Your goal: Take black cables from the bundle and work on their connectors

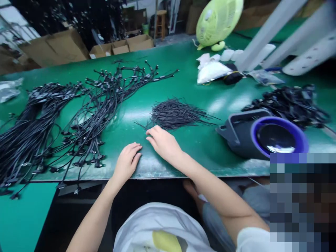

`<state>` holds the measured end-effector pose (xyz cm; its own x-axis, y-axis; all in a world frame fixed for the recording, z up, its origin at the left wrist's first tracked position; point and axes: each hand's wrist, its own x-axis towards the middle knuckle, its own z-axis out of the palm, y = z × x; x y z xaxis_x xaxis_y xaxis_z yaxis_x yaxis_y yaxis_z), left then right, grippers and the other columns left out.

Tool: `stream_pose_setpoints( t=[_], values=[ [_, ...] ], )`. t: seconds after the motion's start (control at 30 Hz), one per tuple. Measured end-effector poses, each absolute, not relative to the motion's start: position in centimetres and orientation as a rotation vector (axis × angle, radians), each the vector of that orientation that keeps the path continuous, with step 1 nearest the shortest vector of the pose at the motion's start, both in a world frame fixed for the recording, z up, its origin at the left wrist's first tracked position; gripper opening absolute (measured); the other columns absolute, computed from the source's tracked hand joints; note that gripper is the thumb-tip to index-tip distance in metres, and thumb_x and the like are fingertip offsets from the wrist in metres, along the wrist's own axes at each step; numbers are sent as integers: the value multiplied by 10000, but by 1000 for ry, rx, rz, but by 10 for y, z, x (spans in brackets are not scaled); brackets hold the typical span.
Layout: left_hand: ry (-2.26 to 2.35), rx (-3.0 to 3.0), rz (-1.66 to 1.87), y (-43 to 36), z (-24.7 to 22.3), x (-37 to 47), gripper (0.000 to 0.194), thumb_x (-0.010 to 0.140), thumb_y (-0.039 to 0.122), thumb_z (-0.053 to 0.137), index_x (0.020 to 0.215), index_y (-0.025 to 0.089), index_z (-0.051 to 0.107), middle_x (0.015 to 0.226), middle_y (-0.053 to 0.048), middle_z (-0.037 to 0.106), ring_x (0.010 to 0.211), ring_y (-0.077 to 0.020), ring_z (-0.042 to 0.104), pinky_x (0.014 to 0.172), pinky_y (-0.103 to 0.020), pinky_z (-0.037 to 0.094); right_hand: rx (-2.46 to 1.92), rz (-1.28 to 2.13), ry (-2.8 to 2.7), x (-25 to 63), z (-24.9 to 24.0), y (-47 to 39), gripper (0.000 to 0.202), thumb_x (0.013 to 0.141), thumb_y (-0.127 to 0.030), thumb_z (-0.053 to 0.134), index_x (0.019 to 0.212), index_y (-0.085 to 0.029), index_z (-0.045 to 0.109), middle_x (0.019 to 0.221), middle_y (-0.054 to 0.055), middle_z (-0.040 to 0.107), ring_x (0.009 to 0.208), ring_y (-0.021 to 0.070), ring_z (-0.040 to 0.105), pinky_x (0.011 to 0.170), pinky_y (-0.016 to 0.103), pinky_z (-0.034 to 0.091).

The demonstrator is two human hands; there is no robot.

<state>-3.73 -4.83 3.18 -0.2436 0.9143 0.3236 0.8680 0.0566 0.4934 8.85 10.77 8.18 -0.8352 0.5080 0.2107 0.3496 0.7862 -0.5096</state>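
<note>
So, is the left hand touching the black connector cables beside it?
Apart: the head view shows bare green tabletop between the left hand and the nearest black connector cables.

A white shirt (pixel 136 224) with short sleeves (pixel 253 239) bears a yellow print (pixel 166 241) in front.

No lettering, number, brand or sign is showing legibly. A yellow print (pixel 166 240) is lying across the front of the person's white shirt (pixel 154 215), with small dark marks beside it appearing too blurred to read. A pale patch is showing on a cardboard box (pixel 101 49), and a pale spot is marking the green fan (pixel 222 24), neither resolving into characters.
</note>
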Motion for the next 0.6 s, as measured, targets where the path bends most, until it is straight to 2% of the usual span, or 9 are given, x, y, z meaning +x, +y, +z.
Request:
stream_pose_setpoints(
  t=[0.07, 0.13, 0.2, 0.23, 0.33, 0.43, 0.53, 0.6],
  values=[
    [2328, 1830, 1095, -49, 44, -51, 278, 985, 227, 422, 1215, 225, 579, 1214, -79, 650, 1169, -207, 570, 1034, -389, 448, -567, 593, -2713, 69, 91, 112, 160, 961, -229, 490, 1037, -166, 616, 1037, 83, 606, 898, 192, 593, 786, 300, 460],
    [2637, 1746, 1096, -49, 59, -80, 322, 973, 240, 442, 1277, 195, 537, 1286, -123, 597, 1211, -247, 528, 1041, -423, 423, -478, 580, -2741, 52, 91, 109, 159, 966, -231, 482, 1018, -176, 622, 1014, 70, 610, 876, 180, 595, 766, 288, 456],
    [2952, 1599, 874, -51, 72, -117, 342, 939, 270, 498, 1255, 150, 550, 1296, -181, 561, 1221, -326, 491, 1021, -494, 403, -421, 603, -2743, 42, 82, 103, 163, 969, -220, 474, 1013, -177, 624, 1010, 65, 613, 882, 174, 599, 771, 281, 456],
    [3004, 1538, 749, -53, 78, -135, 284, 925, 267, 509, 1166, 146, 600, 1220, -188, 593, 1172, -348, 512, 987, -508, 415, -402, 617, -2744, 40, 77, 101, 167, 970, -214, 468, 1008, -175, 626, 1008, 65, 616, 886, 173, 601, 777, 280, 458],
    [2930, 1528, 603, -61, 90, -164, 162, 918, 239, 482, 897, 179, 632, 976, -132, 644, 1001, -312, 581, 905, -458, 456, -350, 666, -2708, 43, 62, 100, 185, 973, -203, 448, 999, -174, 629, 1002, 67, 622, 908, 177, 608, 802, 287, 475],
    [2782, 1597, 821, -71, 108, -148, 173, 959, 253, 417, 933, 190, 576, 954, -83, 631, 926, -229, 604, 848, -351, 480, -340, 733, -2541, 45, 65, 101, 229, 968, -194, 441, 1145, -182, 585, 1095, 84, 600, 943, 177, 604, 832, 298, 495],
    [2416, 1742, 912, -84, 133, -114, 166, 979, 282, 402, 962, 210, 551, 910, -38, 615, 833, -175, 602, 773, -288, 475, -237, 779, -2447, 30, 85, 96, 437, 941, -229, 511, 1369, -209, 430, 1311, 114, 478, 958, 170, 594, 832, 298, 512],
    [2241, 1767, 852, -94, 145, -101, 162, 977, 302, 403, 970, 222, 543, 872, -16, 607, 764, -157, 596, 727, -269, 472, -124, 782, -2488, 11, 103, 89, 418, 942, -247, 515, 1354, -224, 447, 1338, 104, 439, 968, 165, 583, 824, 291, 511]
  ],
)
